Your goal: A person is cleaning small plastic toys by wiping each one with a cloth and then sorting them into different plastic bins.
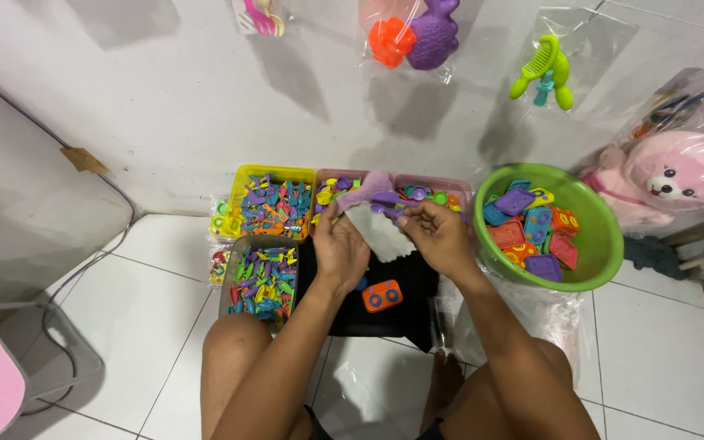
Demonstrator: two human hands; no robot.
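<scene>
Purple plastic toy piece (pixel 385 198) is pinched at its end by the right hand (pixel 440 236), while a clear plastic bag (pixel 376 228) is held open between that hand and the left hand (pixel 340 244), whose fingers are closed on the bag's edge. Just below both hands an orange toy radio (pixel 381 296) lies on a black cloth (pixel 401 314). Right of the right hand a green basin (pixel 596 244) is seen.

Small clear plastic bag (pixel 376 232) held upright, mouth open; purple plastic toy piece (pixel 386 200) lying level across its top edge, partly inside.
</scene>
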